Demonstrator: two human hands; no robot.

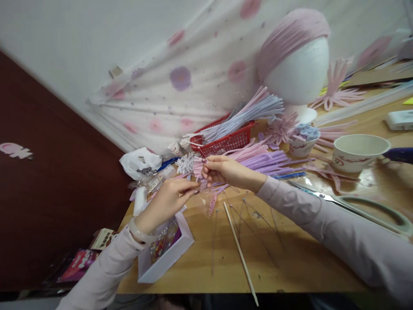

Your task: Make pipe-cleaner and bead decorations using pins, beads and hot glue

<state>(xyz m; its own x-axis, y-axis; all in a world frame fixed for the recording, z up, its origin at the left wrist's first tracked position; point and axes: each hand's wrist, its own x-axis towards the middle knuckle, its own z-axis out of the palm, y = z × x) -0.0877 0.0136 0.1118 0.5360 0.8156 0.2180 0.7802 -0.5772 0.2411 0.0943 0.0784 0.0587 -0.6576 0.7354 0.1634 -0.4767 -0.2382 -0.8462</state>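
My right hand (221,170) is closed in a pinch above the middle of the table. A thin wire (201,152) sticks up from its fingertips, with a small pale tip. Just to the left, my left hand (172,196) has thumb and index finger pressed together; what they hold, if anything, is too small to make out. Below the fingertips lies a clear little bag with pink beads (212,205). Several bead-ended wires (247,206) are spread on the table in front, beside a pale wooden stick (240,254). Under my left wrist stands an open white box (183,247) holding colourful beads.
Behind the hands are a red basket (237,140) of fuzzy stems, bundles of purple stems (266,163) and a foam head (297,69). Scissors (355,204), a paper bowl (358,153) and a small cup (298,147) stand rightward. A white plastic bag (135,162) lies left.
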